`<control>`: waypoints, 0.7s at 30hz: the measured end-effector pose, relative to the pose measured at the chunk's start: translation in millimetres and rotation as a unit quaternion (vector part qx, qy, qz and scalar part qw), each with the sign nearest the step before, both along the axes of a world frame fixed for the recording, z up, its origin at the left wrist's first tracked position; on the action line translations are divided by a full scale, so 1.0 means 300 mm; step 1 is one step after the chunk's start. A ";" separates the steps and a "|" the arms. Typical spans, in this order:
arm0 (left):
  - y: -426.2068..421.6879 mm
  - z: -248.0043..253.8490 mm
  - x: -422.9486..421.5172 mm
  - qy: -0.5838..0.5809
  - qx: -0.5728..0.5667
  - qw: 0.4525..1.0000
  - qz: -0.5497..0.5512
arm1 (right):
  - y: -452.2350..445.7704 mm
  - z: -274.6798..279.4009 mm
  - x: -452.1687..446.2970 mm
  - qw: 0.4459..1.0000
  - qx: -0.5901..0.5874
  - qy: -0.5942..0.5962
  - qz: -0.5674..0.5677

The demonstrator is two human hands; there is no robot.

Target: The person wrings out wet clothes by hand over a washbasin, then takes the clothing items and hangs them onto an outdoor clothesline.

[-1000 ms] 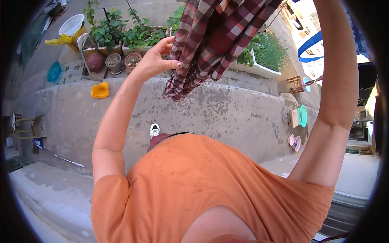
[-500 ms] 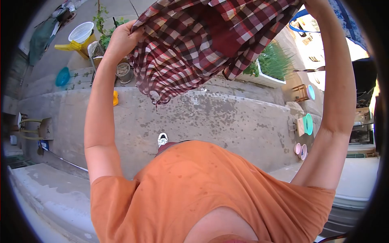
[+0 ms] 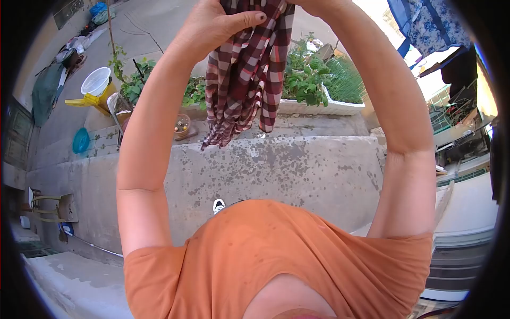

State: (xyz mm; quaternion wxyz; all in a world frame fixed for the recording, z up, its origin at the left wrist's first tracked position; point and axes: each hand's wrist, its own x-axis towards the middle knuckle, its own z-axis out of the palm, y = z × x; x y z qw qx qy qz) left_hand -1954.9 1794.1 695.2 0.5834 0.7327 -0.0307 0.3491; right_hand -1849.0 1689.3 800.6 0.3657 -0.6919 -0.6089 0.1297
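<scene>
A dark red, black and white plaid shirt (image 3: 241, 80) hangs bunched in a narrow drop at the top middle, its lower end tapering above the ground. My left hand (image 3: 215, 26) is at its upper left side, thumb stretched across the cloth; the other fingers are out of sight behind the fabric and past the frame's top. On the upper right edge of the shirt, my right hand (image 3: 316, 6) grips the cloth, mostly cut off by the top edge. Both arms are raised in front of me.
Behind the shirt stand white planters (image 3: 345, 108) with green plants. A yellow container (image 3: 103, 94) holding a white basket (image 3: 96, 81) and a teal basin (image 3: 81, 140) are at left. Blue floral fabric (image 3: 435, 26) hangs at upper right. Wet spots mark the concrete ground (image 3: 276, 175).
My hands have come closer together, the right one moving left. The shirt, spread wide before, is gathered into a narrow hanging bunch.
</scene>
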 end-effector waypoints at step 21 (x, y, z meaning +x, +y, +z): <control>0.213 0.075 0.130 0.055 -0.148 0.987 0.035 | -0.428 -1.002 0.455 0.957 -0.024 0.265 -0.116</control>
